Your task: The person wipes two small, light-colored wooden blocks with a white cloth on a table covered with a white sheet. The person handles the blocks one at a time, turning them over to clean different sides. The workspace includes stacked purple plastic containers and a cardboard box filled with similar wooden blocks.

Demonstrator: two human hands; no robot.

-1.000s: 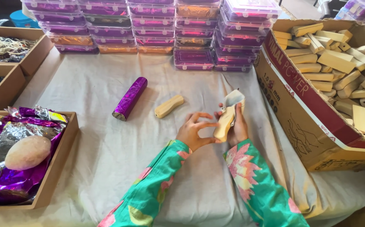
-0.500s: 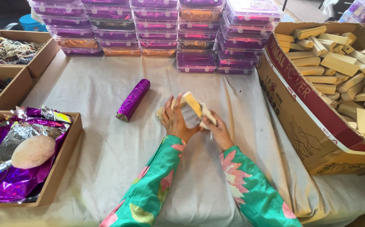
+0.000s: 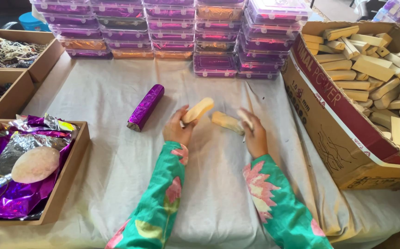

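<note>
Head view has me looking down at my two hands over the cloth-covered desk. My left hand is closed around one pale wooden block, tilted up off the cloth. My right hand pinches a small pale piece in its fingers, just beside a second wooden block lying on the cloth between both hands. A purple foil-wrapped bar lies to the left, apart from my hands. On the right sits a cardboard box full of wooden blocks. Stacked clear cases line the far edge, and a tray of purple foil sheets sits at left.
</note>
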